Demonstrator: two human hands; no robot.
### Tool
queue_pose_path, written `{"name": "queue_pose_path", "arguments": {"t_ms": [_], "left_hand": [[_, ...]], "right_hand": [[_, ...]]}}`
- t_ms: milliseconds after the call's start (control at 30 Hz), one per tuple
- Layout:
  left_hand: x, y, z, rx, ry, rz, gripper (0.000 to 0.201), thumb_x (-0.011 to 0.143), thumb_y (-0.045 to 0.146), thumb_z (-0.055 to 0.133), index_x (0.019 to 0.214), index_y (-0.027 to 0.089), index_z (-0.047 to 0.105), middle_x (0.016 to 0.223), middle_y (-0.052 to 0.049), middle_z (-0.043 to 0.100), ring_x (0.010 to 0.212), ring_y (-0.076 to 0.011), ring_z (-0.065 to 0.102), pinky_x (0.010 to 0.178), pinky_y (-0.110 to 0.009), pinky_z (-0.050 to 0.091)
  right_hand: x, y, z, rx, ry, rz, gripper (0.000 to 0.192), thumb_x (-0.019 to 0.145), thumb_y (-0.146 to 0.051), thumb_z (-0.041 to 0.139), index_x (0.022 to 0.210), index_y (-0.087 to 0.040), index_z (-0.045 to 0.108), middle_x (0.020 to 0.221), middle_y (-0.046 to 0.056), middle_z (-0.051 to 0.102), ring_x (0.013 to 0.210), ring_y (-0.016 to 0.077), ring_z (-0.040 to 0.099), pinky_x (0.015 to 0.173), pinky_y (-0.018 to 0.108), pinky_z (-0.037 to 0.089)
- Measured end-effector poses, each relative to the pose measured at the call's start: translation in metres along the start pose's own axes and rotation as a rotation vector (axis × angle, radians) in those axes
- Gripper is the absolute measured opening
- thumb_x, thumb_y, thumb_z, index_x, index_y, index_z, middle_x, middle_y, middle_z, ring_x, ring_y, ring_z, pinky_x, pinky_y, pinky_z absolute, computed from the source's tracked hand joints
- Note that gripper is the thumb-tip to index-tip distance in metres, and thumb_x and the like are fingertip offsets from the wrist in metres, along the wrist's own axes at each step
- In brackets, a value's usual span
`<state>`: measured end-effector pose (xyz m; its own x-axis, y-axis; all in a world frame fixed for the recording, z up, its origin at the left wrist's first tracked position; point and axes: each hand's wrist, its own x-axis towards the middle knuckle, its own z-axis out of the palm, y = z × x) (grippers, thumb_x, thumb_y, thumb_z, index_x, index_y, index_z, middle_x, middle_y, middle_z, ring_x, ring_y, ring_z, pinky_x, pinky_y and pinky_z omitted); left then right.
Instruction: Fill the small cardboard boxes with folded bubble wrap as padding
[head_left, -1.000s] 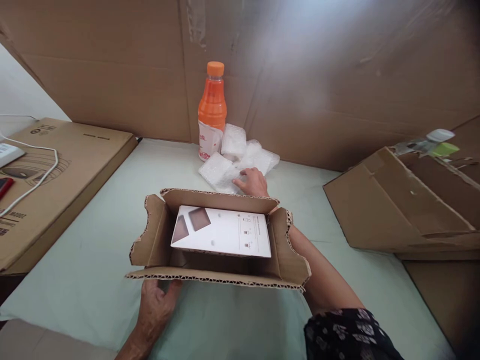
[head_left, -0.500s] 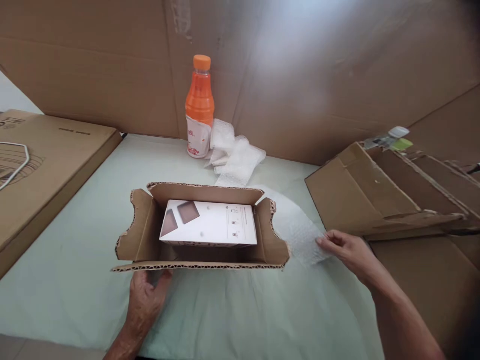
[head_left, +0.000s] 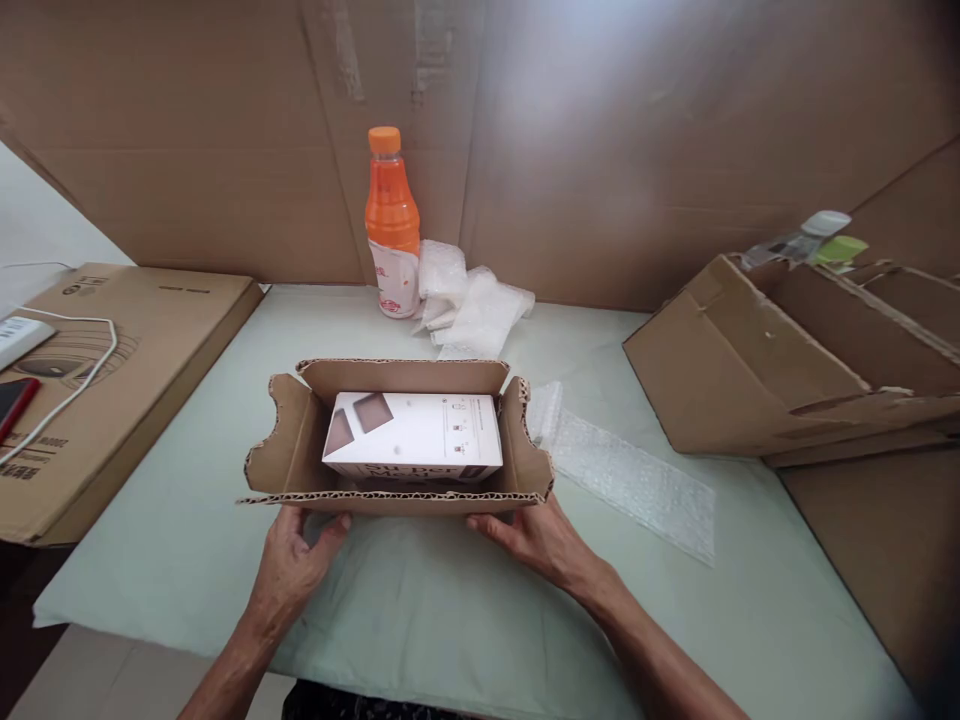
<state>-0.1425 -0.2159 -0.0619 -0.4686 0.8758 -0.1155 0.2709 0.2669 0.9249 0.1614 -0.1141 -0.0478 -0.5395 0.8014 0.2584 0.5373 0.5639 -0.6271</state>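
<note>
An open cardboard box [head_left: 300, 440] stands on the table with its flaps up. Inside it lies a white printed carton [head_left: 420, 430] with brown squares on its top. My left hand [head_left: 295, 565] grips the near left corner of the cardboard box, thumb on the front wall. At the near right corner, my right hand [head_left: 544, 540] holds the same box, also with its thumb across the front. The other fingers of both hands are partly hidden by the box. Just right of the box, a strip of bubble wrap [head_left: 637, 485] lies flat, its far end bunched up.
An orange drink bottle [head_left: 392, 225] and crumpled bubble wrap [head_left: 480, 310] stand at the back. Compartmented cardboard boxes [head_left: 720, 370] on the right hold a clear bottle [head_left: 795, 240]. On the left, a flat carton [head_left: 172, 330] bears a white cable [head_left: 90, 385] and a red-edged device [head_left: 16, 405].
My right hand has let go of the bubble wrap and moved left onto the cardboard box. The strip now lies on the table. My left hand stays on the box; the view has shifted.
</note>
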Motion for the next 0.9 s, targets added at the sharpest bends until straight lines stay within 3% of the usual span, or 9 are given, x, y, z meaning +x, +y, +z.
{"name": "queue_pose_path", "arguments": {"t_ms": [100,200,367,500,633,767,833,900], "left_hand": [[0.011,0.014,0.006,-0.023,-0.02,0.009,0.05,0.071,0.051,0.073,0.105,0.016,0.062,0.102,-0.012,0.072,0.101,-0.0308,0.069,0.086,-0.042,0.055],[0.033,0.029,0.02,-0.023,-0.062,0.084,0.045,0.075,0.045,0.071,0.109,0.017,0.061,0.101,-0.009,0.071,0.097,-0.0269,0.068,0.081,-0.037,0.055],[0.082,0.049,0.057,-0.088,-0.16,0.217,0.045,0.078,0.039,0.068,0.116,0.018,0.059,0.109,-0.007,0.067,0.102,-0.0241,0.064,0.088,-0.037,0.052],[0.108,0.057,0.079,-0.121,-0.191,0.278,0.046,0.076,0.04,0.069,0.115,0.018,0.059,0.106,-0.006,0.066,0.098,-0.0231,0.063,0.088,-0.039,0.052],[0.114,0.057,0.085,-0.116,-0.199,0.278,0.046,0.076,0.039,0.068,0.116,0.018,0.058,0.106,-0.007,0.066,0.095,-0.0227,0.064,0.088,-0.04,0.053],[0.113,0.046,0.086,-0.142,-0.217,0.268,0.044,0.079,0.038,0.064,0.117,0.016,0.059,0.117,-0.011,0.066,0.109,-0.0258,0.064,0.101,-0.044,0.049],[0.111,0.043,0.088,-0.151,-0.202,0.267,0.046,0.08,0.037,0.063,0.119,0.015,0.058,0.12,-0.013,0.066,0.113,-0.0265,0.064,0.105,-0.045,0.047],[0.104,0.047,0.089,-0.149,-0.165,0.259,0.05,0.08,0.034,0.063,0.126,0.014,0.055,0.126,-0.014,0.064,0.116,-0.0267,0.062,0.107,-0.046,0.047]], "right_hand": [[0.01,0.005,0.008,0.087,0.002,0.061,0.05,0.091,-0.057,0.061,0.125,-0.021,0.06,0.123,0.015,0.067,0.108,0.0333,0.065,0.087,0.048,0.057],[0.021,0.011,0.001,0.109,0.064,0.191,0.046,0.088,-0.054,0.063,0.117,-0.019,0.06,0.114,0.014,0.068,0.096,0.0311,0.066,0.08,0.046,0.057],[0.049,0.025,-0.01,0.107,0.169,0.414,0.036,0.082,-0.045,0.063,0.107,-0.019,0.055,0.096,0.009,0.067,0.078,0.0243,0.061,0.067,0.04,0.054],[0.065,0.038,-0.013,0.102,0.223,0.449,0.039,0.081,-0.04,0.061,0.113,-0.019,0.056,0.099,0.009,0.067,0.074,0.0222,0.06,0.07,0.042,0.055],[0.045,0.036,-0.026,0.093,0.325,0.308,0.041,0.088,-0.03,0.054,0.128,-0.022,0.059,0.119,0.011,0.069,0.095,0.0249,0.067,0.082,0.044,0.057],[0.017,0.04,-0.045,-0.216,0.506,0.194,0.026,0.093,-0.031,0.055,0.112,-0.026,0.073,0.137,0.011,0.062,0.125,0.0301,0.058,0.103,0.052,0.048],[0.018,0.05,-0.05,-0.322,0.445,0.201,0.023,0.089,-0.03,0.06,0.105,-0.027,0.076,0.149,0.01,0.053,0.136,0.0344,0.049,0.107,0.057,0.042],[0.026,0.061,-0.052,-0.318,0.331,0.252,0.026,0.084,-0.026,0.064,0.106,-0.025,0.077,0.15,0.011,0.053,0.139,0.0371,0.047,0.106,0.06,0.043]]}}
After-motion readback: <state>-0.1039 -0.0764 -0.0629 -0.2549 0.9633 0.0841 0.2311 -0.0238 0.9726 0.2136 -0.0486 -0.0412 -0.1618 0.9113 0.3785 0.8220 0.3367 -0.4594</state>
